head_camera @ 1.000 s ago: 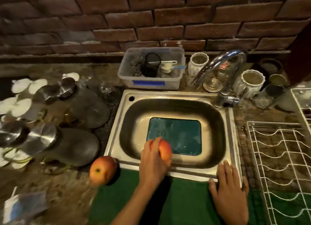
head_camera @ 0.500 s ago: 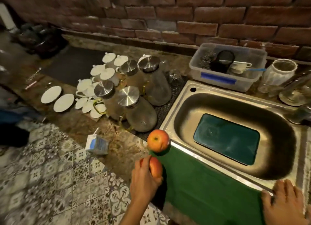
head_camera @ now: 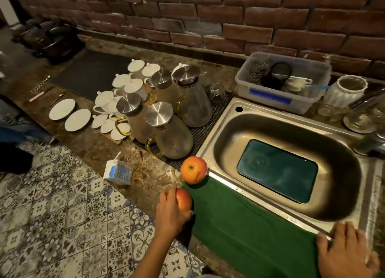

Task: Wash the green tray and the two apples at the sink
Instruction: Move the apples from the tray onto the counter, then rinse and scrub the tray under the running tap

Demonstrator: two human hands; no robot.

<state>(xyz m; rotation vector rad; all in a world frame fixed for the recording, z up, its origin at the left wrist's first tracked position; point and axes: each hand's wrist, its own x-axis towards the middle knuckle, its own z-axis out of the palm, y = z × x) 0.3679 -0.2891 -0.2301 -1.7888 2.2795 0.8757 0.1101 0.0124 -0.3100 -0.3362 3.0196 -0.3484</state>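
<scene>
The steel sink (head_camera: 220, 130) holds the green tray (head_camera: 277, 171) flat on its bottom. The right hand (head_camera: 345, 254) lies spread on the green cloth (head_camera: 245, 225). The left hand (head_camera: 170, 213) has its grip around one apple (head_camera: 184, 199); the other apple (head_camera: 193, 169) rests at the cloth's corner, beside the sink

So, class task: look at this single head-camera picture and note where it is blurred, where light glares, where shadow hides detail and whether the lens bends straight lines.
Head view: the right hand and the faucet area at the right edge are smeared; glare sits on the steel jug lids and the sink rim; the sink's near wall is in deep shadow; the brick wall's courses bow with the wide lens; the apple on the counter is sharp.
</scene>
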